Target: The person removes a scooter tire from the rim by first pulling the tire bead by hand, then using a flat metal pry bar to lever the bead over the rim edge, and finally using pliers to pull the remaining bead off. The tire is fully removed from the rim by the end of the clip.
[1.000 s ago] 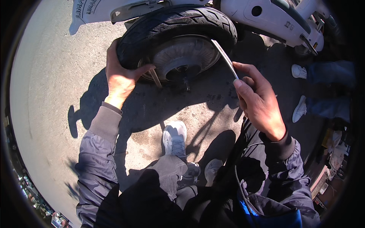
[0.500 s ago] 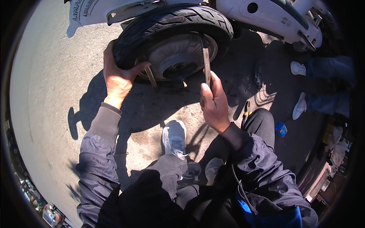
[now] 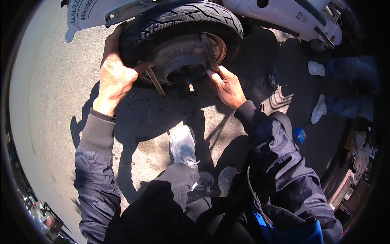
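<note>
A black treaded tyre [image 3: 185,18] on a grey metal wheel [image 3: 178,57] lies in front of me, tilted so its hub side faces me. My left hand [image 3: 115,71] is closed round the tyre's left side, with the thumb over the upper end of a flat metal tyre lever [image 3: 156,81] that sticks out at the rim. Another tyre lever [image 3: 210,53] is gripped near its lower end by my right hand [image 3: 229,87]. That lever's upper end lies against the right part of the rim; whether it is under the tyre edge I cannot tell. An axle end [image 3: 191,87] projects from the hub.
White scooter body panels [image 3: 280,18] hang over the wheel. At right stands another person in white shoes [image 3: 319,110]. A small blue box [image 3: 299,135] lies beyond my right knee, and a dark part [image 3: 272,78] lies on the ground. My shoe [image 3: 183,144] is below the wheel.
My right hand has moved up towards the wheel, and its lever now leans with its top further left. My left hand still holds the tyre. Pliers by my right knee are now mostly hidden.
</note>
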The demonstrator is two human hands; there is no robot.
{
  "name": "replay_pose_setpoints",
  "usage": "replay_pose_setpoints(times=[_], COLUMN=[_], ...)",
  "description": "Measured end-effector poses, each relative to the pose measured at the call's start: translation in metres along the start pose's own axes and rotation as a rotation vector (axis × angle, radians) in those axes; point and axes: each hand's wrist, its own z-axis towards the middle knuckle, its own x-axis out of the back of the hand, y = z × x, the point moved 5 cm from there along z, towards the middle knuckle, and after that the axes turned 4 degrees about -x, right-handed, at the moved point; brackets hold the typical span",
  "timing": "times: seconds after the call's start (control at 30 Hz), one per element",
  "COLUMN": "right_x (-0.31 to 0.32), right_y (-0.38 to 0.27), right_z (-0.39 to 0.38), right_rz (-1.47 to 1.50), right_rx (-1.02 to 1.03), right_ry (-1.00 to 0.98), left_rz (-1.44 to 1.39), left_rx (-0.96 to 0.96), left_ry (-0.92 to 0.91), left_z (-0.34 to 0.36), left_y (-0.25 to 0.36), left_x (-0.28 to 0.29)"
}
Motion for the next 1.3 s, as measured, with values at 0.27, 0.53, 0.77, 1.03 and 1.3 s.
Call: replay_pose_setpoints(times=[0.27, 0.53, 0.77, 1.03, 1.3], right_x=[0.094, 0.139, 0.14, 0.16, 0.155], right_y=[-0.08, -0.139, -0.156, -0.187, -0.203], right_z=[-0.075, -0.058, -0.036, 0.021, 0.028], right_rz=[-0.214, -0.177, -0.313, -0.506, -0.573], right_rx=[0.038, -0.2, -0.243, -0.341, -0.372], right_ry=[0.048, -0.151, -0.254, -0.323, -0.353], left_rz=[-0.157, -0.16, -0.156, -0.148, -0.131], left_rx=[0.152, 0.164, 0.157, 0.163, 0.139], left_ry=[-0.02, -0.003, 0.004, 0.028, 0.037], left_z=[0.004, 0.002, 0.003, 0.001, -0.002], left_y=[-0.006, -0.008, -0.008, -0.013, -0.019], left_x=[-0.002, -0.003, -0.003, -0.005, -0.007])
